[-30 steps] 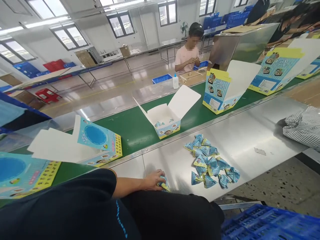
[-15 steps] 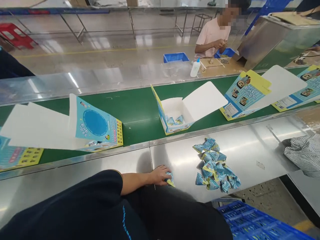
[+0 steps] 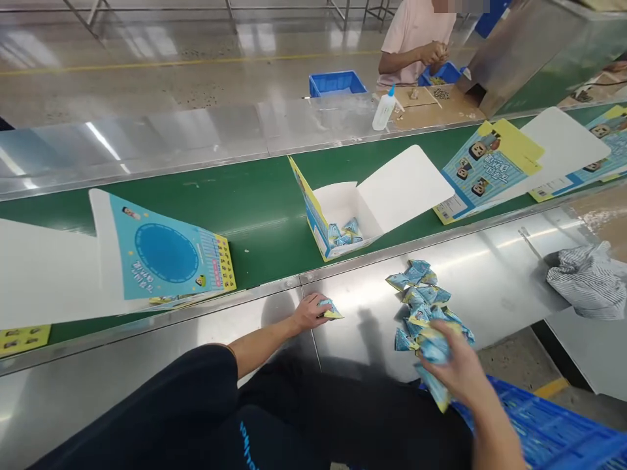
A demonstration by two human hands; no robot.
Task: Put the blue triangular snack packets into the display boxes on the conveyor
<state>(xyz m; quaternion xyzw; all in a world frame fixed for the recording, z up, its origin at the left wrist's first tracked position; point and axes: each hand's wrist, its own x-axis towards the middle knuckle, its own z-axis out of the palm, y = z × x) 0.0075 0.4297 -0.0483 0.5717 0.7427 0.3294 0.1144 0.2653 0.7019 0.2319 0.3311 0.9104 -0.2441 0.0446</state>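
My left hand (image 3: 309, 312) rests on the steel worktop, fingers closed round a small blue and yellow pyramid-shaped packet (image 3: 331, 309). At the right, my right hand (image 3: 460, 365) is closed on blue and yellow packets (image 3: 434, 388), blurred by motion; one hangs below the fingers. Just beyond it lies a pile of similar packets (image 3: 418, 294), partly covered by that hand. Ahead, on the green belt, stands an open white-lined box (image 3: 369, 212) with several packets inside.
More printed boxes stand on the green belt (image 3: 259, 215), one with a blue oval (image 3: 166, 251) at left, another (image 3: 482, 173) at right. A blue crate (image 3: 553, 418) is at lower right, striped cloth (image 3: 588, 281) above it. Across the belt are a glue-type bottle (image 3: 384, 109) and a person (image 3: 416, 46).
My right hand has come into view at the right, holding packets. My left hand has moved slightly forward with its packet. The view has tilted down.
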